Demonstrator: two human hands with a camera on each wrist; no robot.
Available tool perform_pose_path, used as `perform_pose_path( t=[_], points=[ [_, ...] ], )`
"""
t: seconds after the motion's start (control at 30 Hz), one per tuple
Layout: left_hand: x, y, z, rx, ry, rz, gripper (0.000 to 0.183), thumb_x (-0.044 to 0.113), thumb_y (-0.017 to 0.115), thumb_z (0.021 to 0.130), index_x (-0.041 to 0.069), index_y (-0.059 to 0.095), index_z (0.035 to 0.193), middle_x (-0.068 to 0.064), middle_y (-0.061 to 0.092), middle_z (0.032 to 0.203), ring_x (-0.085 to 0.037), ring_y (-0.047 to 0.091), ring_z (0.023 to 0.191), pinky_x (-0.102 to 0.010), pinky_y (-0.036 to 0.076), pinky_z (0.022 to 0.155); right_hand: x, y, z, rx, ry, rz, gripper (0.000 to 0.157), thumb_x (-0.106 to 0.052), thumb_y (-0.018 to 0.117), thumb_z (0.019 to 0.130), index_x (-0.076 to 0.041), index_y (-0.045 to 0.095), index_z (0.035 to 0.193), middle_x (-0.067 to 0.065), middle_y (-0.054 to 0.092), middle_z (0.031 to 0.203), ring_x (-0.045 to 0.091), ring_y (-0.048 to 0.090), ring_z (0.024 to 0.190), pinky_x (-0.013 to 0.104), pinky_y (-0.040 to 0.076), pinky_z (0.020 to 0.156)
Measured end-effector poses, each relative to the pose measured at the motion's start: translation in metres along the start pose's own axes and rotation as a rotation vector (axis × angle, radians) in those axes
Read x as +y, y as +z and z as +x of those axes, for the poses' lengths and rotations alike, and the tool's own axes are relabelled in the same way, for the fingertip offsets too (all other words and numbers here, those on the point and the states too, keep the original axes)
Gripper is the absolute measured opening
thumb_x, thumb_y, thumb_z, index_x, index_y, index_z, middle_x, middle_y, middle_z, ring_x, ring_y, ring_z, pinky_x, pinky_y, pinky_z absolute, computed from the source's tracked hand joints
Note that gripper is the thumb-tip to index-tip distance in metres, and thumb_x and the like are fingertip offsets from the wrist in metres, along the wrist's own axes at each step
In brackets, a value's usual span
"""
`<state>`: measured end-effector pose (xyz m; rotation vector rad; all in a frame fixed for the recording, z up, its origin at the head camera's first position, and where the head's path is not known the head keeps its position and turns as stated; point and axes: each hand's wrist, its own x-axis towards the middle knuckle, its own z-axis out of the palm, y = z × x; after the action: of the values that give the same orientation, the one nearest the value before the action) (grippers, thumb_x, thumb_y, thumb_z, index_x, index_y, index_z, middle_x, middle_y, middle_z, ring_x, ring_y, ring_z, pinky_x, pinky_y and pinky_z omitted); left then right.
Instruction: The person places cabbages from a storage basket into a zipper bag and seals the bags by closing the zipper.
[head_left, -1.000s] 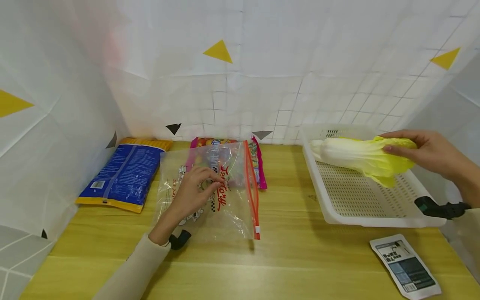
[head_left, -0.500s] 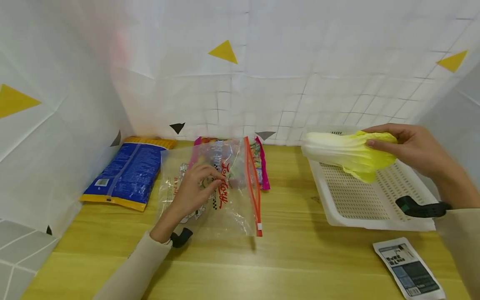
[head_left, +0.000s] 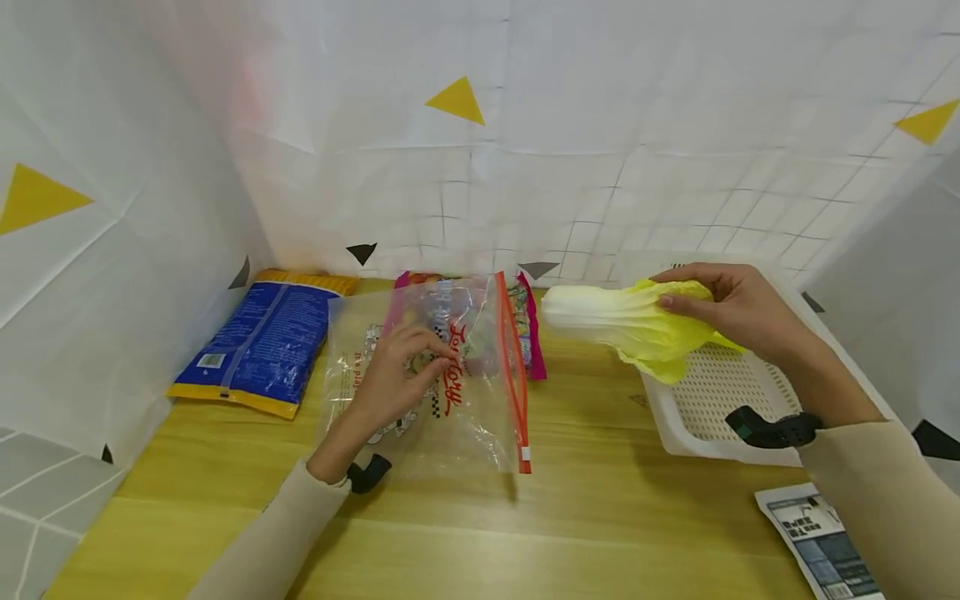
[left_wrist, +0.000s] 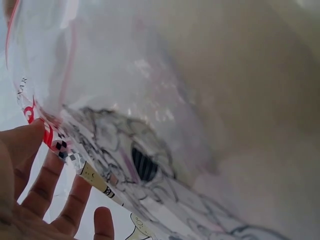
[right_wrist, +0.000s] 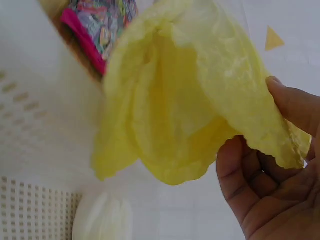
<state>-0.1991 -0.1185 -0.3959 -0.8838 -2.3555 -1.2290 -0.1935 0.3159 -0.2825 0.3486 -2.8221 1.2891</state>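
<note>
My right hand [head_left: 738,304] grips a napa cabbage [head_left: 600,317] by its yellow leafy end. The cabbage's white stem end points left, and it hangs in the air past the basket's left side. In the right wrist view, thumb and fingers are on its leaves [right_wrist: 170,100]. My left hand [head_left: 393,379] pinches a clear zip bag [head_left: 472,433] with red print, holding it up off the table. The bag's red zip edge [head_left: 513,375] faces right, towards the cabbage, and its mouth is parted. In the left wrist view, the thumb [left_wrist: 25,142] presses the bag's printed film.
A white perforated basket [head_left: 667,433] stands at the right; a pale rounded thing [right_wrist: 102,220] shows by it in the right wrist view. Behind the bag lies a pink candy pack [head_left: 536,333]. A blue-yellow packet [head_left: 258,342] lies left, a white-grey pouch [head_left: 813,542] front right.
My right hand has carried the cabbage leftwards from over the basket, towards the bag. The left hand and the bag stay nearly still. The head view has shifted slightly.
</note>
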Motion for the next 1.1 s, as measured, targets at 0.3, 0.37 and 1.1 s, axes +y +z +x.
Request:
perform_pose_path(
  t=[0.3,0.37,1.1],
  points=[
    [0.000,0.002,0.000,0.016,0.017,0.010,0.009,0.007,0.078,0.088,0.014,0.077,0.094,-0.001,0.074,0.095,-0.024,0.065,0.104,-0.054,0.035,0.117,-0.018,0.030,0.009,-0.179,-0.077,0.083,0.032,-0.018,0.070,0.097,-0.007,0.070,0.127,-0.007,0.072,0.111,0.019,0.070,0.076,0.029,0.061,0.067],
    [0.000,0.002,0.000,0.023,0.008,0.019,0.010,0.007,0.078,0.087,0.014,0.077,0.094,-0.001,0.075,0.096,-0.026,0.066,0.106,-0.055,0.034,0.118,-0.021,0.034,0.010,-0.194,-0.079,0.088,0.032,-0.017,0.070,0.097,-0.008,0.070,0.128,-0.007,0.073,0.112,0.019,0.071,0.077,0.030,0.061,0.069],
    [0.010,0.006,0.002,0.123,0.105,-0.023,0.008,0.005,0.080,0.085,0.010,0.078,0.092,-0.006,0.076,0.097,-0.024,0.066,0.102,-0.052,0.035,0.119,-0.031,0.090,0.023,-0.299,-0.051,0.175,0.033,-0.028,0.069,0.098,-0.014,0.069,0.128,0.005,0.056,0.147,0.030,0.042,0.146,0.054,0.043,0.111]
  ],
)
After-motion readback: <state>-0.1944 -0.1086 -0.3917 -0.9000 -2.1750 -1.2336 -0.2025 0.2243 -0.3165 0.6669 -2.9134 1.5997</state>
